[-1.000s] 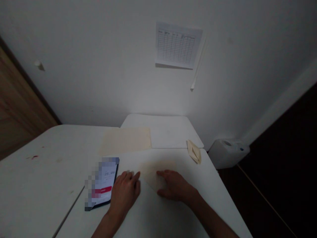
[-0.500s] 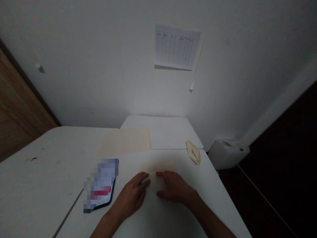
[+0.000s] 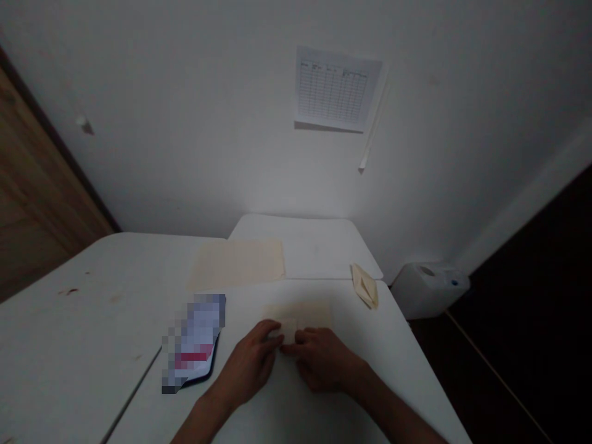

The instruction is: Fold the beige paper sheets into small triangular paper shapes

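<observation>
A cream sheet of paper (image 3: 309, 309) lies on the white table in front of me, with a smaller folded-over part showing between my hands. My left hand (image 3: 250, 361) holds its left side, thumb and fingertips closed at the paper's edge. On the other side my right hand (image 3: 326, 357) has its fingers curled in, with the thumb and fingertips pinching the paper's near part. The palms hide some of the sheet's lower edge. Near the table's right edge rests a folded cream paper piece (image 3: 365, 286), apart from both hands.
A phone (image 3: 197, 342), partly blurred out, lies left of my hands. Behind it is a larger flat cream sheet (image 3: 238, 265). A printed table sheet (image 3: 332, 89) hangs on the wall. Beyond the table's right edge stands a white plastic canister (image 3: 425, 290).
My right hand has curled its fingers, which were stretched out, and moved closer to my left hand. The paper's near part now shows folded over. My left hand has barely moved.
</observation>
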The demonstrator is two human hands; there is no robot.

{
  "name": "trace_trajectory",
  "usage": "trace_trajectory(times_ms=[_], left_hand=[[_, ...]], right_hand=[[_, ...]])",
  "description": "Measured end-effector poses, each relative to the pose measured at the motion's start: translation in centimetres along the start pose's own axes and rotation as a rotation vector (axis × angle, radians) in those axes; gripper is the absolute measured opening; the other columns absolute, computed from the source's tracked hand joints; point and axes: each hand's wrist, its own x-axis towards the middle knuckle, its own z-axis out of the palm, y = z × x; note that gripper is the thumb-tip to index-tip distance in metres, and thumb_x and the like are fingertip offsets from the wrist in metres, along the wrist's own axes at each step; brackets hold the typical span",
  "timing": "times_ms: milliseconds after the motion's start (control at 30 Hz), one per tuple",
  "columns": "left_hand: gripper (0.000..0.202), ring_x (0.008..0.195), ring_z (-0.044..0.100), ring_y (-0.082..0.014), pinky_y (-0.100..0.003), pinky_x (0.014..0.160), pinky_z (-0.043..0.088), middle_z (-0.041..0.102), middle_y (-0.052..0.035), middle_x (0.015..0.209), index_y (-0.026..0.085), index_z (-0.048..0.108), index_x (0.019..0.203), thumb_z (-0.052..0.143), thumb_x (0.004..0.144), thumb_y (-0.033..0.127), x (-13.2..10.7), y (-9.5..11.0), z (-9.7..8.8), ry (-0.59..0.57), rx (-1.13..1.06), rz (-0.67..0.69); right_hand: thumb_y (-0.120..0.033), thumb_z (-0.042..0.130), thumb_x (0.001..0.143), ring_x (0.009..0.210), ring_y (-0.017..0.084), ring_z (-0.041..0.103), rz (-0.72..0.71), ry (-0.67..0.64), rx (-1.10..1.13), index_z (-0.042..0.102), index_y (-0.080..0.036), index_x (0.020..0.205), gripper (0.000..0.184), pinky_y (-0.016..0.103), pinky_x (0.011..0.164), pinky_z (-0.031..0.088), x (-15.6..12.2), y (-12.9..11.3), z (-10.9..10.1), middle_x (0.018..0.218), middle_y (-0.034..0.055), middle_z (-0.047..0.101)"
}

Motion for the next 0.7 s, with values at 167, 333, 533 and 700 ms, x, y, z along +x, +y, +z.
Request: trace_trajectory(times_ms=[167, 333, 533, 700], left_hand=[[0.042, 0.114, 0.057, -0.0210, -0.034, 0.098, 0.049, 0.057, -0.0079, 0.125, 0.022, 0.068, 0.109, 0.045, 0.079, 0.003, 0.1, 0.2, -0.1, 0.005, -0.001, -0.012], [0.041, 0.114, 0.057, -0.0211, -0.035, 0.098, 0.050, 0.058, -0.0070, 0.125, 0.023, 0.068, 0.108, 0.046, 0.080, 0.004, 0.1, 0.2, -0.1, 0.021, 0.005, -0.014], [0.040, 0.114, 0.057, -0.0219, -0.035, 0.098, 0.049, 0.058, -0.0079, 0.124, 0.021, 0.068, 0.107, 0.048, 0.076, 0.005, 0.0, 0.2, -0.1, 0.006, 0.021, -0.018], [0.019, 0.103, 0.060, -0.0221, -0.036, 0.089, 0.052, 0.061, -0.0091, 0.111, 0.019, 0.067, 0.093, 0.052, 0.084, 0.015, 0.9, 1.1, 0.4, 0.052, 0.084, -0.053]], right_hand=[[-0.022, 0.046, 0.086, 0.090, 0.021, 0.058, 0.032, 0.012, -0.005, 0.055, -0.026, 0.122, 0.037, 0.032, 0.080, 0.042, -0.5, -0.4, 0.4, 0.099, 0.0053, 0.062], [-0.022, 0.047, 0.086, 0.086, 0.020, 0.058, 0.057, -0.001, -0.014, 0.059, -0.026, 0.115, 0.031, 0.031, 0.079, 0.041, -1.9, -0.6, 0.6, 0.096, 0.0040, 0.062], [-0.019, 0.048, 0.084, 0.085, 0.019, 0.056, 0.092, 0.006, 0.010, 0.061, -0.027, 0.111, 0.031, 0.029, 0.077, 0.040, -4.1, -0.8, 1.0, 0.092, 0.0031, 0.062], [-0.020, 0.048, 0.084, 0.088, 0.020, 0.056, 0.120, 0.019, 0.057, 0.061, -0.027, 0.113, 0.033, 0.030, 0.079, 0.040, -4.7, -1.0, 1.7, 0.094, 0.0036, 0.062]])
